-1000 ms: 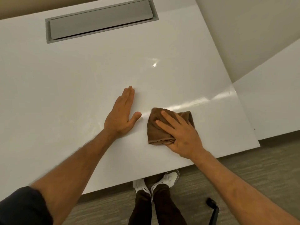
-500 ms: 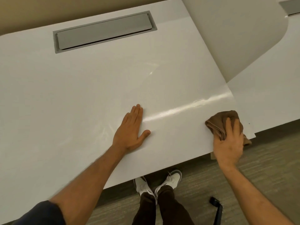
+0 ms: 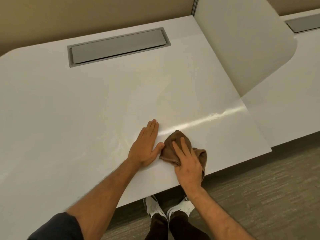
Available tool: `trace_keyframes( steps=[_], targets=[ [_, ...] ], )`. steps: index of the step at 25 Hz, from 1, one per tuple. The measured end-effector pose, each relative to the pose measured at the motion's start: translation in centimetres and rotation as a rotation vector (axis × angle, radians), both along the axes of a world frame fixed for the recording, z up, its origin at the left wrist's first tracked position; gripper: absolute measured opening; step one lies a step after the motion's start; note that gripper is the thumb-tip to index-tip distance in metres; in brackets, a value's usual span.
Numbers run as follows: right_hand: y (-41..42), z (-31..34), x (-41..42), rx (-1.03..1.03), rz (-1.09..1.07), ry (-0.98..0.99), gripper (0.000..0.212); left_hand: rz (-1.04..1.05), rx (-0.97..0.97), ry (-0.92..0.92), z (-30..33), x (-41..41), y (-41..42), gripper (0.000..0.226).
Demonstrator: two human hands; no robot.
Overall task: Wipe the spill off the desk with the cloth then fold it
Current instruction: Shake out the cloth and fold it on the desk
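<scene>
My right hand (image 3: 187, 163) presses the bunched brown cloth (image 3: 180, 146) flat-fingered against the white desk (image 3: 86, 110) near its front edge, part of the cloth trailing toward that edge. My left hand (image 3: 145, 144) lies flat just beside it, fingers straight and together, thumb almost touching the cloth.

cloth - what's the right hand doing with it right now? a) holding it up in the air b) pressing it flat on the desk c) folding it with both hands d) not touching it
b: the right hand lies on the brown cloth, fingers spread, pressing it onto the desk; the left hand rests flat beside it.
</scene>
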State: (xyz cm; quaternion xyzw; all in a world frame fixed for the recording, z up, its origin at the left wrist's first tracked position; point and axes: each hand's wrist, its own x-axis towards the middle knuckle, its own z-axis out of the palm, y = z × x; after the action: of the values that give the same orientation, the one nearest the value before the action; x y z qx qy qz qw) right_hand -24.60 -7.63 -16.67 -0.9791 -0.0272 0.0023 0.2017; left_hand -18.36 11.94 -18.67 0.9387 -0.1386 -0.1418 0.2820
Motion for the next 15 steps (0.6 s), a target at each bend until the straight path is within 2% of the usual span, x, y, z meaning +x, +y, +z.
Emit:
trace_keyframes(
  steps=[2,4,8,12,15],
  targets=[
    [0.8,1.0,-0.9,0.05,0.081,0.053,0.078,0.035,-0.097,0.113,0.8,-0.8,0.2,0.078],
    [1.1,2.9,-1.2,0.151,0.118,0.206,0.066,0.088,-0.132,0.24,2.4,-2.1,0.9,0.079],
    [1.1,9.1,-0.1,0.496,-0.032,0.571,0.041,0.188,-0.097,0.333,7.2,-5.2,2.6,0.075],
    [1.8,15.8,-0.5,0.758,-0.106,0.577,0.029,0.302,-0.165,0.278,12.3,-7.8,3.0,0.067],
    [1.9,20.2,-0.4,0.914,-0.131,0.526,0.025,0.399,-0.266,0.2,16.2,-9.0,2.5,0.052]
  ],
)
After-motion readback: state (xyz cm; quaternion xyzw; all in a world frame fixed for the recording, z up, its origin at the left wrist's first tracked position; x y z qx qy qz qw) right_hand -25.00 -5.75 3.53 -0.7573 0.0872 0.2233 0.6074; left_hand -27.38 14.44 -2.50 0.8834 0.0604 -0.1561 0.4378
